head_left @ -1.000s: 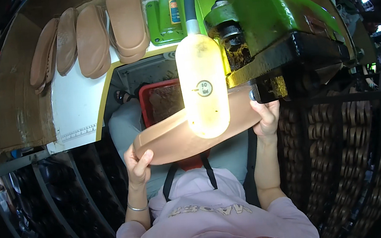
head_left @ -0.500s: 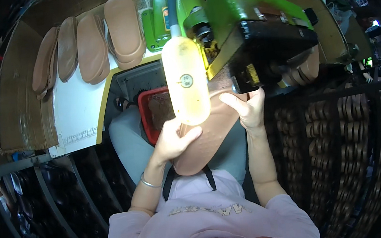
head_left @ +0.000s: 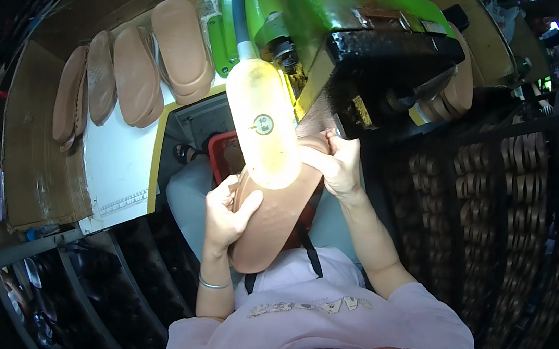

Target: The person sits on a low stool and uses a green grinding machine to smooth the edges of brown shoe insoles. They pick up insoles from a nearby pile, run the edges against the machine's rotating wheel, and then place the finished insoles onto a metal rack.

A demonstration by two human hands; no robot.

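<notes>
At the upper left of the frame, a row of tan shoe soles point(head_left: 133, 70) leans in an overlapping line against a brown cardboard panel point(head_left: 34, 168), their lower ends resting on a white counter point(head_left: 120, 165) edged in yellow. Below the counter, dark racks point(head_left: 86, 293) fill the lower left.

Toward the centre, the left hand point(head_left: 225, 212) curls around the left edge of a large brown sole point(head_left: 274, 220), thumb lying across its dimpled face and fingers wrapped behind it; a thin bangle point(head_left: 214, 284) sits on that wrist. The sole stands tilted, its lower end near the person's pale pink shirt point(head_left: 309, 316), its upper end going up under the machine. A red crate point(head_left: 221, 160) shows just behind the sole. In front of it hangs a long, pale yellow lamp point(head_left: 263, 124) on a dark hose, hiding the sole's upper middle.

Right of the lamp, the right hand point(head_left: 337, 164) pinches the sole's upper right edge, fingers closed on it just beneath the black head point(head_left: 394, 61) of a green machine point(head_left: 315, 5). At the far right, dark racks hold stacked brown soles point(head_left: 487, 178).
</notes>
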